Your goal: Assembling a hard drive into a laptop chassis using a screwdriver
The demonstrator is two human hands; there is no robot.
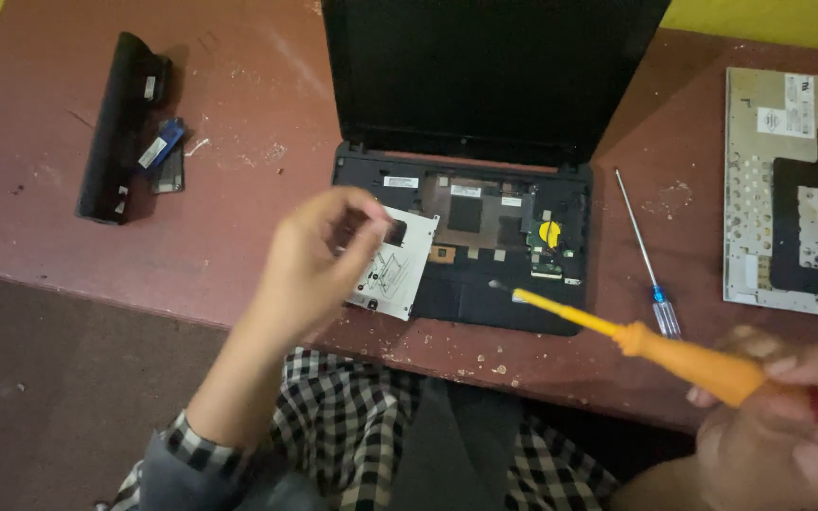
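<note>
Reddish-brown table (239,237), surface scuffed, pale crumbs and flecks scattered across it. Opened-up black laptop (485,189) sits at centre, screen raised toward the far edge. Far left: long black battery pack (117,123), with small memory modules (163,151) just beside it. Right of the laptop: thin screwdriver (644,251) with clear handle. Far right: removed keyboard (778,189), lying metal backing up.

Bench (239,274): reddish-brown top, scuffed, dotted with pale crumbs and scratches. Wall (769,19): yellow, showing behind the far edge. Floor (40,397): dark brown, dim. Light: low, warm, uneven.
</note>
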